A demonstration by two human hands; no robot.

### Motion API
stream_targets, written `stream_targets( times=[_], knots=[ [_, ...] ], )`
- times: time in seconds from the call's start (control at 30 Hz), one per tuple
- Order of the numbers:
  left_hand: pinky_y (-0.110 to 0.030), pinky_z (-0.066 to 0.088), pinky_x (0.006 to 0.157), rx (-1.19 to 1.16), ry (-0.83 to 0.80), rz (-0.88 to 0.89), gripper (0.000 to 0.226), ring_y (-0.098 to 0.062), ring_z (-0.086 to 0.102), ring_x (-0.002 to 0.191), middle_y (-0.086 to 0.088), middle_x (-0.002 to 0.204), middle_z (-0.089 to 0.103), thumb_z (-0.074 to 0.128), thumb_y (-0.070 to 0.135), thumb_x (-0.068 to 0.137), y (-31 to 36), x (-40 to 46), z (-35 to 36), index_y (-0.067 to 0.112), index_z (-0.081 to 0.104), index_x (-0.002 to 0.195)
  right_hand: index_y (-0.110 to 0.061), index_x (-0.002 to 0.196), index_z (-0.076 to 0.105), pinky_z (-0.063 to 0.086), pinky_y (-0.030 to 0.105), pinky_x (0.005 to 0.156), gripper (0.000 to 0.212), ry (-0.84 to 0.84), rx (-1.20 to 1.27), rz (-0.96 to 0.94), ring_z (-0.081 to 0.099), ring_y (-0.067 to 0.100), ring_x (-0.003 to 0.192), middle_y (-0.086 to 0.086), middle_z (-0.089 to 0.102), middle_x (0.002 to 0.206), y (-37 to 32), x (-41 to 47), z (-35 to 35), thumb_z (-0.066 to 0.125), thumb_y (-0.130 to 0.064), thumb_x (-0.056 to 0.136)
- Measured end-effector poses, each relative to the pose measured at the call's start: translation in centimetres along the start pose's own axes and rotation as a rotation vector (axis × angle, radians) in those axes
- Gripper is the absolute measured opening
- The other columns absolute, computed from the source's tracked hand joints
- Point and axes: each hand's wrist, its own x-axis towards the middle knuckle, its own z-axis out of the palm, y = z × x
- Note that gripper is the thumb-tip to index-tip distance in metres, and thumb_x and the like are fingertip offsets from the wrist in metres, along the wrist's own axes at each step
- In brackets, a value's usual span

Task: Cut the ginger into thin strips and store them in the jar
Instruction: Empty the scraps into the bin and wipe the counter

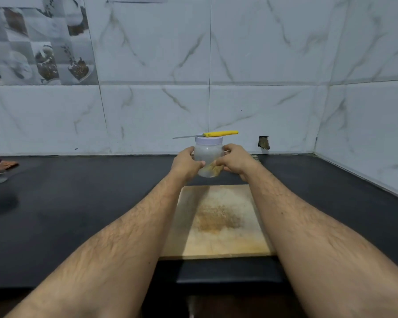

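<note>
A white marble-veined tiled wall (239, 65) fills the upper half of the view, meeting a second tiled wall at a corner on the right; a patch of patterned tiles (39, 42) sits at upper left; a small broken hole (264, 142) shows low in the wall, right of centre. Below runs a black countertop (78, 203); at its far left edge lie a dark red object and some cloth, too blurred to name. A worn wooden cutting board (218, 221) lies on the counter at centre, bare of pieces, stained brown in the middle.

Two bare forearms reach forward over the board; beyond its far edge both hands clasp a small translucent jar (208, 157) between them. The left hand (185, 162) curls round the jar's left side; the right hand (236, 160) wraps its right side, fingers bent round the front. The jar stands upright, closed with a pale lilac lid (208, 140). Across the lid balances a yellow-handled knife (218, 134); its long axis runs left to right, blade toward the left hand, handle toward the right, which looks the handier to take it. A brownish lump, likely the ginger (214, 169), shows low at the jar, by the right fingertips; whether inside the jar or pressed against it cannot be told.
</note>
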Motion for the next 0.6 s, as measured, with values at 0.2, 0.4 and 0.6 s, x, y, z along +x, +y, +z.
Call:
stream_targets(
  times=[0.2, 0.4, 0.6],
  knots=[
    [-0.043, 0.055, 0.092, -0.023, -0.029, 0.003, 0.049, -0.023, 0.065, 0.107, -0.004, 0.119, 0.067, 0.068, 0.01, 0.086, 0.3, -4.3, -0.2, 0.017, 0.055, 0.132, -0.011, 0.105, 0.055, 0.057, 0.04, 0.087, 0.034, 0.01, -0.006, -0.024, 0.066, 0.023, 0.091, 0.01, 0.067, 0.102, -0.1, -5.7, -0.9, 0.072, 0.007, 0.081],
    [-0.045, 0.05, 0.099, -0.001, -0.079, -0.024, 0.057, -0.022, 0.062, 0.114, -0.002, 0.125, 0.065, 0.066, 0.012, 0.088, -0.9, -6.2, 0.5, 0.021, 0.049, 0.141, -0.009, 0.113, 0.066, 0.056, 0.04, 0.09, 0.044, 0.035, -0.039, 0.038, 0.069, 0.02, 0.096, 0.006, 0.073, 0.102, 2.2, -7.4, -0.5, 0.081, -0.003, 0.072],
    [-0.047, 0.052, 0.096, -0.034, -0.082, -0.026, 0.06, -0.02, 0.065, 0.109, -0.001, 0.12, 0.068, 0.066, 0.009, 0.085, -2.6, -5.5, 0.7, 0.022, 0.049, 0.141, -0.015, 0.115, 0.064, 0.055, 0.049, 0.091, 0.056, 0.057, -0.075, 0.026, 0.069, 0.02, 0.098, 0.002, 0.073, 0.103, 3.7, -6.1, 0.4, 0.086, -0.014, 0.063]
  ],
)
